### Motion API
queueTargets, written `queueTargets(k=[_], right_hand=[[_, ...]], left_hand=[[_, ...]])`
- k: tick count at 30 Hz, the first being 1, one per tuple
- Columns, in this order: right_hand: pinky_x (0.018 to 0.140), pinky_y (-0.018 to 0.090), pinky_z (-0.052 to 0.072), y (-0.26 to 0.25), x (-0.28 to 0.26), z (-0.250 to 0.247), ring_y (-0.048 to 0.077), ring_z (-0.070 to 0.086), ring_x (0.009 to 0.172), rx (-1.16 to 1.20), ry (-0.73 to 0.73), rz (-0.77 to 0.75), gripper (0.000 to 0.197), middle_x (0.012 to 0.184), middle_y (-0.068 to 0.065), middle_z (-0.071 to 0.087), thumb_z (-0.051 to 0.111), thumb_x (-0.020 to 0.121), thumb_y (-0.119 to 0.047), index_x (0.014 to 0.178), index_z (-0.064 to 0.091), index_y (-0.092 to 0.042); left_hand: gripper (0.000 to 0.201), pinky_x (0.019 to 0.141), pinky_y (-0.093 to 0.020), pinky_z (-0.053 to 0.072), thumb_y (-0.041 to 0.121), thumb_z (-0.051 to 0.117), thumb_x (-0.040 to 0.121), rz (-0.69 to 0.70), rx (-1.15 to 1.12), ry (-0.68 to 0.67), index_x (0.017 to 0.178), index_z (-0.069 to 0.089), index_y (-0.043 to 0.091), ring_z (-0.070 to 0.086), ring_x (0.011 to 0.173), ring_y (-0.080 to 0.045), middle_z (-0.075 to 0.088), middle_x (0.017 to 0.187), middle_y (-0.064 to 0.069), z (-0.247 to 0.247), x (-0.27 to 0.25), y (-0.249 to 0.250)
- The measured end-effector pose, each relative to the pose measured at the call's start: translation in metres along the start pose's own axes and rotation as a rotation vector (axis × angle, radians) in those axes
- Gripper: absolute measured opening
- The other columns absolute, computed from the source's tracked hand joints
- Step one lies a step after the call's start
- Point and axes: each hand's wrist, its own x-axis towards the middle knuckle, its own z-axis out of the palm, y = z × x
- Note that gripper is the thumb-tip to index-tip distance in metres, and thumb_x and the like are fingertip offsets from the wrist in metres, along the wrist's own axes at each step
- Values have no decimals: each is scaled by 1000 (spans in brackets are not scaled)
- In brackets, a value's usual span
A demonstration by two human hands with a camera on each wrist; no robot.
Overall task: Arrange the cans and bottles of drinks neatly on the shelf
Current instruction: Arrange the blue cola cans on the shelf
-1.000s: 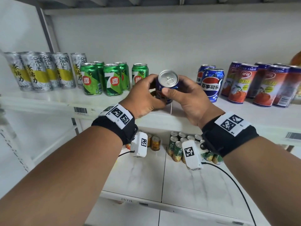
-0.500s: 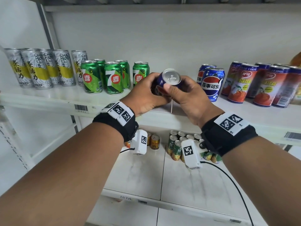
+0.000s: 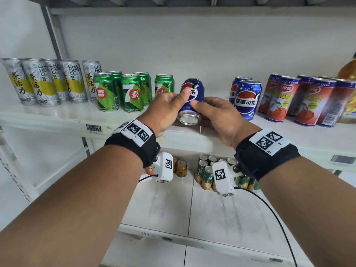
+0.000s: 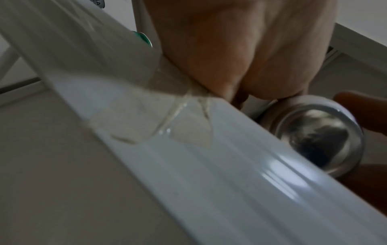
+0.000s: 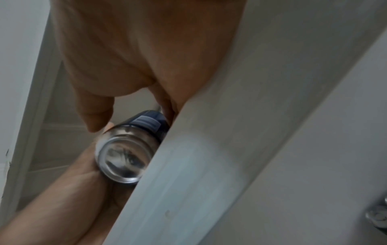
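Blue Pepsi can (image 3: 189,102), tilted bottom-forward over the shelf (image 3: 192,140), gripped by both hands (image 3: 164,109) (image 3: 219,116).

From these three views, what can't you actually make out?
- Blue cola can: head view shows its base; the top faces away, and both hands cover much of the label.
- Left hand and right hand: fingers hidden behind the can.
- Orange bottle: cut off by the right edge.
- Lower-shelf cans: partly hidden by the wrist cameras, print too small.
- Both wrist views: blurred, the shelf edge blocks most.
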Motion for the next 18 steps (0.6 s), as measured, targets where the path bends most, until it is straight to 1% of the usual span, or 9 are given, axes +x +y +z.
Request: queueTargets(k=[2,3,5,7,9,11,14,16,18], right_hand=[[106,57,54,0,0,-1,40,72,111,-8,-4,7,41,116,19,77,79,93,-22,127,67,-3],[106,56,54,0,1,-1,41,72,113,1,0,8,40,116,19,77,77,94,-20,128,66,-3],[106,56,54,0,0,-3,43,71,114,55,24,15,35,116,21,76,72,98,-17,127,67,-1],[105,56,54,-1,-1,-5,42,72,112,112,69,18,31,116,24,75,69,99,-15,125,67,2],[103,52,56,-1,-1,-6,36,73,102,124,107,11,31,117,25,74,69,99,-12,126,66,4],[100,48,58,-1,0,-6,33,72,99,117,138,1,35,121,26,73,70,99,-11,129,63,4],[98,51,59,-2,-1,-4,40,73,108,141,158,8,39,118,25,74,71,99,-17,131,61,2],[96,51,60,-3,-2,-2,39,74,107,157,152,19,41,115,22,76,72,99,-24,132,62,-1],[97,55,59,-3,-2,-1,38,75,106,162,153,20,42,114,20,76,72,99,-28,131,62,-4]], left_hand=[[72,100,-59,57,65,55,101,12,24,-1,107,73,-4,75,102,-41,80,101,-20,1,-2,2],[68,103,-57,57,65,56,100,2,-4,-14,110,74,-1,76,104,-38,81,104,-17,2,-3,3],[62,113,-56,52,60,64,96,-42,-159,-67,121,74,4,73,117,-35,80,116,-16,2,-3,5],[68,115,-55,50,61,77,83,-59,-209,-126,123,72,6,71,121,-36,79,119,-16,2,-3,6],[77,114,-52,52,59,86,69,-43,-143,-150,125,70,9,73,119,-30,79,119,-11,4,-2,4],[83,113,-48,54,55,93,61,-30,-91,-153,127,67,12,74,118,-23,79,121,-6,6,-2,1],[87,113,-47,54,46,99,55,-21,-79,-159,128,66,12,73,120,-23,77,125,-7,5,-1,-1],[87,114,-46,53,43,100,55,-7,-68,-175,129,66,14,72,121,-22,76,127,-6,3,-1,-2],[82,111,-45,55,38,99,55,-3,-63,-189,127,67,17,73,120,-20,77,125,-4,3,-2,-2]])
